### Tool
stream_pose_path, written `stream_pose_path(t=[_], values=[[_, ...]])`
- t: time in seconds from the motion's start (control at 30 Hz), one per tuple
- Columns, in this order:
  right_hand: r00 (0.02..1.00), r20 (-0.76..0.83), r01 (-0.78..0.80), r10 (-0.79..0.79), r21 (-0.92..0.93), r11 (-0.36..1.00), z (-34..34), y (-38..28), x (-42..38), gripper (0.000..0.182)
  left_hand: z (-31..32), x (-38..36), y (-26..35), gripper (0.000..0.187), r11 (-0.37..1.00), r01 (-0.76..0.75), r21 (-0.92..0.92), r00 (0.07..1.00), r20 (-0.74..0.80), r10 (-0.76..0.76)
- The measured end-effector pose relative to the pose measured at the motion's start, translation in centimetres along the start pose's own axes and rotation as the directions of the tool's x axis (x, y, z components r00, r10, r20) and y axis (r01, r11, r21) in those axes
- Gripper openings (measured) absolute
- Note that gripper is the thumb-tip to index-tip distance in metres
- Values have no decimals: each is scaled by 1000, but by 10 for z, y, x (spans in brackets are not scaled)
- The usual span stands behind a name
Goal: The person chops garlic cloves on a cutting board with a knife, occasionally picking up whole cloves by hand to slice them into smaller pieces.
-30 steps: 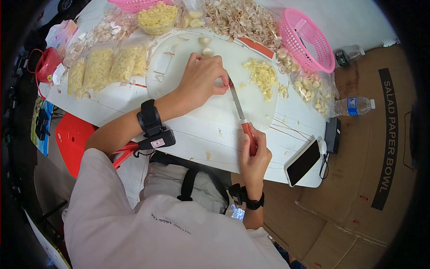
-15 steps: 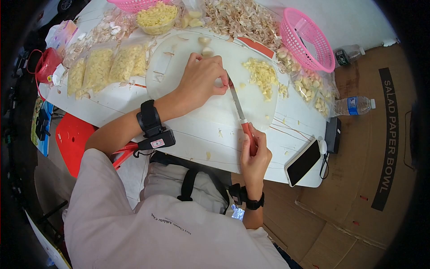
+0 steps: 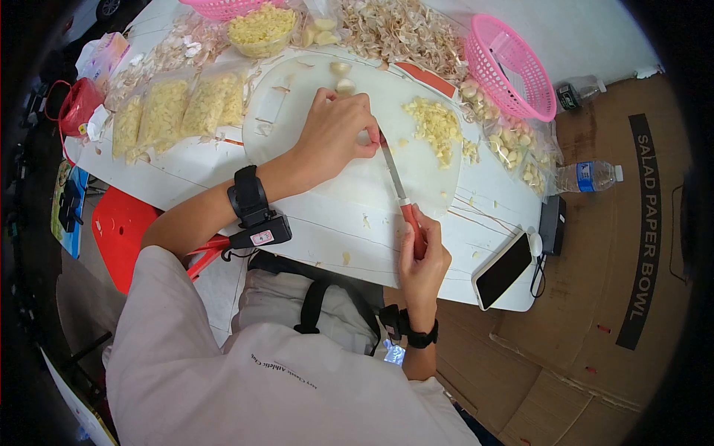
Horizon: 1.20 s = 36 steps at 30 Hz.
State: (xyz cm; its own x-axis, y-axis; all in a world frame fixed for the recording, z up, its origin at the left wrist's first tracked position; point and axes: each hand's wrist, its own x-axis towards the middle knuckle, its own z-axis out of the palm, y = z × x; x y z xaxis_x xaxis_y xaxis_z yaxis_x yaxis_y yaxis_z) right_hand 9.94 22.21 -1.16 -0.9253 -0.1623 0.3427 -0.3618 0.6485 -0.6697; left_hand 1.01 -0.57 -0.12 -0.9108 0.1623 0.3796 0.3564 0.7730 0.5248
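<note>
My right hand [image 3: 424, 260] is wrapped round the red handle of a knife [image 3: 394, 172], whose blade points up and left across a white cutting board [image 3: 335, 178]. At the blade's tip are the pinched fingers of my left hand [image 3: 341, 132]; whatever they hold is too small or hidden to name. Chopped garlic [image 3: 435, 128] lies on the board's right side. Two whole garlic cloves [image 3: 343, 85] rest near its top edge, beyond my left hand.
Bags of chopped garlic [image 3: 165, 111] lie at left, with a filled bowl [image 3: 260, 31] behind. Garlic skins [image 3: 401, 37] cover the back. A pink basket [image 3: 512, 67], bags of cloves [image 3: 513, 145], a bottle [image 3: 587, 176] and a phone [image 3: 503, 270] are at right.
</note>
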Motion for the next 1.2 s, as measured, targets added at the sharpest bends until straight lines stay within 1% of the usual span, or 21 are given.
stream_pose_path(t=[0.23, 0.3, 0.43, 0.5, 0.6, 0.8, 0.97, 1.03, 1.13, 1.2], values=[[1000, 8, -9, 10, -14, 1000, -1, -1, 0, 22, 0, 0, 0, 8, 1000, -7, -7, 1000, -3, 7], [1000, 10, 0, 0, -49, 999, -1, -1, 0, 22, 0, 0, 0, 8, 1000, -4, -16, 1000, -4, 4], [1000, 14, 3, -3, -31, 1000, 2, -2, 1, 22, 0, 0, 0, 8, 1000, 3, -4, 1000, 10, -3], [997, -8, 77, -77, -44, 996, 3, -1, 2, 22, 1, 0, -1, 8, 1000, -2, -13, 1000, 5, 3], [997, 10, 80, -79, -63, 995, 1, -2, 3, 23, 1, 0, -1, 8, 1000, -9, -18, 1000, -1, 9], [1000, -3, 12, -13, -22, 1000, 1, 2, 0, 25, -1, 1, 0, 8, 1000, 4, -16, 1000, 19, -4], [1000, -7, 26, -26, -31, 999, 1, 1, 0, 25, 1, -1, -1, 7, 999, -21, -43, 1000, -22, 20], [1000, -13, 26, -26, -23, 999, 0, 0, 0, 25, -1, 0, 0, 7, 1000, -4, -26, 1000, 13, 4], [1000, 1, -11, 11, -23, 1000, -1, -1, 1, 25, 0, -1, 1, 7, 1000, -3, -15, 1000, 8, 3], [1000, -7, 30, -30, -42, 999, 3, 4, -1, 25, -1, 0, 1, 7, 1000, -2, -7, 1000, 14, 2]])
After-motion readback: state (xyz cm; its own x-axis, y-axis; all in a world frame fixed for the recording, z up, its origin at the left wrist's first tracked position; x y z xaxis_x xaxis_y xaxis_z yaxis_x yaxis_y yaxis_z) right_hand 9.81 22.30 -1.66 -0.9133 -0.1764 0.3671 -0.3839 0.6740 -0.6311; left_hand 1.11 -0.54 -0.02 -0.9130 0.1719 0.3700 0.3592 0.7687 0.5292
